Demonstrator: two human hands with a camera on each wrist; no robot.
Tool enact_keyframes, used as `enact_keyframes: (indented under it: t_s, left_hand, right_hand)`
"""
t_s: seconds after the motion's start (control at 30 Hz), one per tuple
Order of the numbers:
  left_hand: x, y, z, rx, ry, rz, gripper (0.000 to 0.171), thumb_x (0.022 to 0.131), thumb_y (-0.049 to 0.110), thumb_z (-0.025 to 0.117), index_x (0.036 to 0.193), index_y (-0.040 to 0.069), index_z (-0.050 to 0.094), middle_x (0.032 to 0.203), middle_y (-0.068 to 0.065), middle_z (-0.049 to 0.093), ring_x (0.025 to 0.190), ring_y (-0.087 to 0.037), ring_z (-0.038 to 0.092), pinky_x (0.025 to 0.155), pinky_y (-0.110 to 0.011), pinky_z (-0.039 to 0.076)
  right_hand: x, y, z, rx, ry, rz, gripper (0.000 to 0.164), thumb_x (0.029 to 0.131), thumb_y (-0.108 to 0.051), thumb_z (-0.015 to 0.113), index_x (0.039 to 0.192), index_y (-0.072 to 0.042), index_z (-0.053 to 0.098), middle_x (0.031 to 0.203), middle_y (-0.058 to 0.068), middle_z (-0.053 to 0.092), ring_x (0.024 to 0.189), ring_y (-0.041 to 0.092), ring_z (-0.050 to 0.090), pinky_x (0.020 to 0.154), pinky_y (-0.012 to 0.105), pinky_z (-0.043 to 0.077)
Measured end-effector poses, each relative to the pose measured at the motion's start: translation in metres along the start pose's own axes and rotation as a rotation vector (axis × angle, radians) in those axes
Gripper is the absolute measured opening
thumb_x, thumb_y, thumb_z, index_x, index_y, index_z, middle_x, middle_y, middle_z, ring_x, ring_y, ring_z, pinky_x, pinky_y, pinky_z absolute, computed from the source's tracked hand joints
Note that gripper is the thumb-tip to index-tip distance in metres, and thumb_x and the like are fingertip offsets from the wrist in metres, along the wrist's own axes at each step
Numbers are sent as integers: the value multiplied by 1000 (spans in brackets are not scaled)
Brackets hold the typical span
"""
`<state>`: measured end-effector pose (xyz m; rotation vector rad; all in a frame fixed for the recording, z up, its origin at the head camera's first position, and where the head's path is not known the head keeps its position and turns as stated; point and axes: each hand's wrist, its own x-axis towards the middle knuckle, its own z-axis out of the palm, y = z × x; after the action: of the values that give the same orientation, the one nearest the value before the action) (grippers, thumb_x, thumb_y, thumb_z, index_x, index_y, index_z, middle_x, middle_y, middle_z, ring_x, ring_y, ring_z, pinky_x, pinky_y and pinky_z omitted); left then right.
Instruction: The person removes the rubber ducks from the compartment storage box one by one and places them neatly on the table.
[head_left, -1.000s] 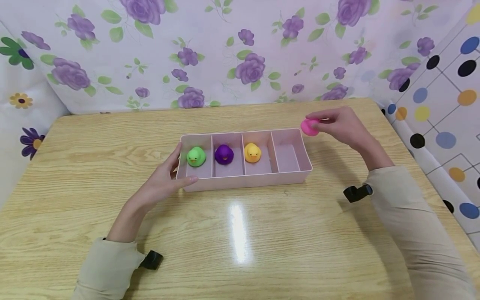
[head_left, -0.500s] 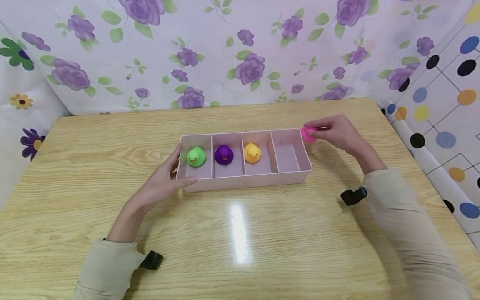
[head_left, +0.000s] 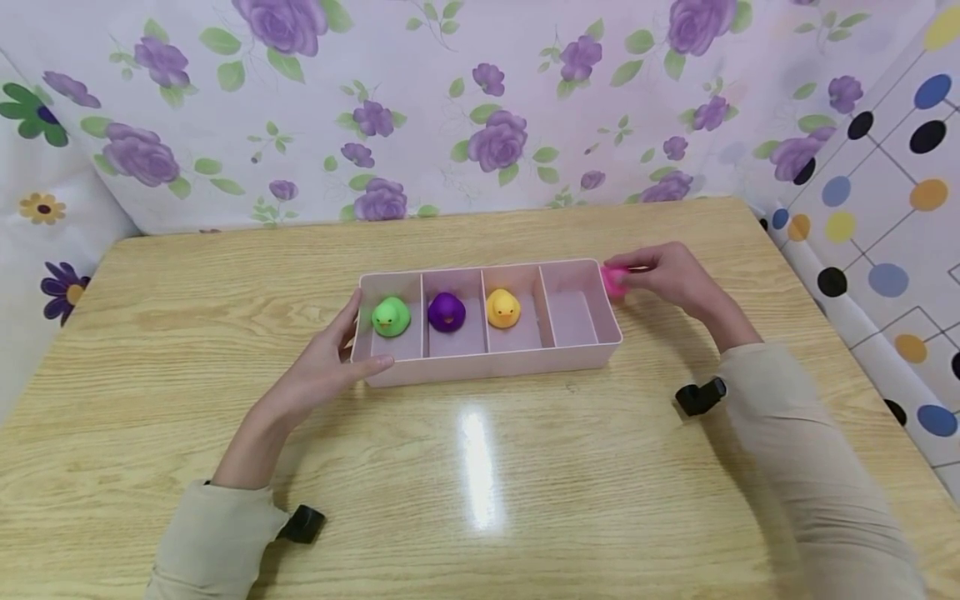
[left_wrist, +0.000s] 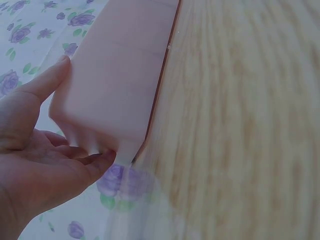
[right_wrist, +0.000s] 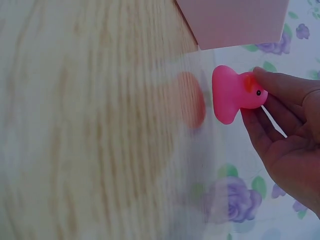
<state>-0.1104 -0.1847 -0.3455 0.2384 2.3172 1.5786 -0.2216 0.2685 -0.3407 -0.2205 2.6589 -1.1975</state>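
A pale pink divided box (head_left: 487, 367) stands on the table, holding a green rubber duck (head_left: 391, 317), a purple rubber duck (head_left: 447, 312) and a yellow rubber duck (head_left: 503, 309) in separate compartments, left to right. Its rightmost compartment is bare. My left hand (head_left: 318, 362) grips the box's left end, thumb on the front wall and fingers against the end wall. Just off the right end, my right hand (head_left: 670, 279) pinches a pink rubber duck (right_wrist: 230, 95) by its head, fingertips and thumb on either side. In the right wrist view the duck's base hangs close over the tabletop.
The wooden table (head_left: 360, 517) has a shiny surface with a bright light reflection in front of the box. A floral cloth (head_left: 427, 108) hangs behind it, and a dotted cloth (head_left: 892, 242) runs along the right side.
My right hand has lowered the pink duck toward the tabletop, beside the box's right end, shifting slightly left and nearer. My left hand and the box stay where they were.
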Motion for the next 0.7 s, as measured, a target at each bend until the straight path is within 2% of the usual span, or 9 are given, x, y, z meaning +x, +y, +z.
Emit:
enact_keyframes:
  t_s: [0.13,0.3,0.7]
  left_hand:
    - [0,0,0,-9,-2,5,101,90,21,71,155,18,-6,160,-11,-1,144,-34,9,113,-49,19]
    - [0,-1,1,-13,-4,3,101,90,22,71,155,20,-6,160,-10,1,144,-33,12,113,-49,21]
    - [1,-3,0,-19,-5,13,102,90,22,71,155,19,-7,160,-13,4,143,-34,15,112,-50,23]
  right_hand:
    - [0,1,0,4,-12,10,37,88,-19,74,121,-6,69,118,13,67,109,21,58,81,26,49]
    - [0,3,0,-28,-23,-8,35,88,-17,73,121,-5,69,117,14,67,106,21,59,79,23,49]
    - [2,3,1,-83,-50,-31,34,90,-15,70,123,-5,68,120,15,65,109,25,57,81,27,48]
